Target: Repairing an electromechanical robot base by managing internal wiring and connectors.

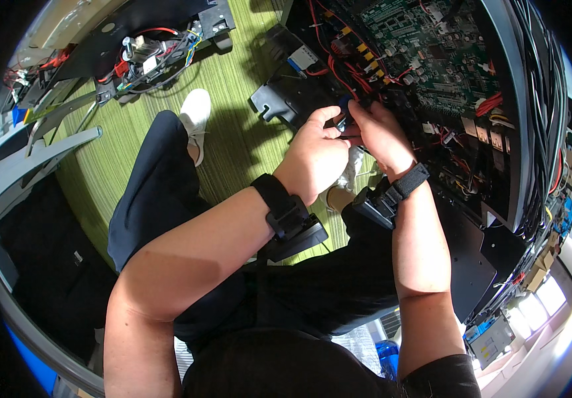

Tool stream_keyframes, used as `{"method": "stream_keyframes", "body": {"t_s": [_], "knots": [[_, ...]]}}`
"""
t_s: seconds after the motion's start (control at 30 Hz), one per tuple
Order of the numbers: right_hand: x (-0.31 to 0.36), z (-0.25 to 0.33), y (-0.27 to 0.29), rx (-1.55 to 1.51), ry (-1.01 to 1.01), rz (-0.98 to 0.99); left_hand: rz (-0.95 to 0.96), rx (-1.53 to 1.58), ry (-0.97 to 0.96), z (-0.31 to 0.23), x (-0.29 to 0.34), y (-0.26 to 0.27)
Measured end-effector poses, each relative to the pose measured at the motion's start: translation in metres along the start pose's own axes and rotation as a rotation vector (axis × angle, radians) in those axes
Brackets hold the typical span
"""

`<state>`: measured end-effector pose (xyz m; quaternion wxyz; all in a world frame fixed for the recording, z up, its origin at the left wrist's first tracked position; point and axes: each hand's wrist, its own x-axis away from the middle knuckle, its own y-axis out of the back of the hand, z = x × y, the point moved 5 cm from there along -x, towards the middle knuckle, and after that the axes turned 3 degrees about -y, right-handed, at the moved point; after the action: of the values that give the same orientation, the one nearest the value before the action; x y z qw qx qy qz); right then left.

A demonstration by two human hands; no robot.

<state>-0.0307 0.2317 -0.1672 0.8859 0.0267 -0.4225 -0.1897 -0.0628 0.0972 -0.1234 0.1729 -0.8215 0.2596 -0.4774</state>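
Observation:
My left hand (pixel 316 152) and my right hand (pixel 380 132) meet at the lower edge of an open electronics chassis (pixel 498 166). Both pinch a small dark part with a blue tip (pixel 344 121) between their fingertips; what it is cannot be told. Just above the hands run red wires (pixel 339 73) and a green circuit board (pixel 432 46) with many components. Each wrist carries a black strap with a black box on it. My legs in dark trousers stretch out below the hands.
A green striped carpet (pixel 233 139) lies under my legs and a white shoe (pixel 195 116). Another opened black unit with coloured wires (pixel 153 50) lies at the upper left beside grey metal arms (pixel 41 156). Thick black cable bundles (pixel 538 86) run down the right.

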Motion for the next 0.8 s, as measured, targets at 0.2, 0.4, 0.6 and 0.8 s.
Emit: {"method": "stream_keyframes", "body": {"t_s": [0.2,0.4,0.6,0.8], "knots": [[-0.0019,-0.0018,0.0002,0.038,-0.016,-0.018,-0.007,-0.035,-0.010,0.0025,-0.0023,0.0023],[-0.0014,-0.0007,-0.0016,0.025,-0.002,-0.007,-0.015,-0.034,-0.016,0.0010,-0.0012,0.0021],[-0.0017,-0.0027,-0.0016,0.005,-0.018,0.000,-0.022,-0.061,-0.013,0.0003,-0.0008,0.0013],[-0.0010,-0.0010,-0.0003,0.071,-0.021,-0.013,-0.011,-0.054,-0.020,-0.0003,0.0009,0.0007]]}}
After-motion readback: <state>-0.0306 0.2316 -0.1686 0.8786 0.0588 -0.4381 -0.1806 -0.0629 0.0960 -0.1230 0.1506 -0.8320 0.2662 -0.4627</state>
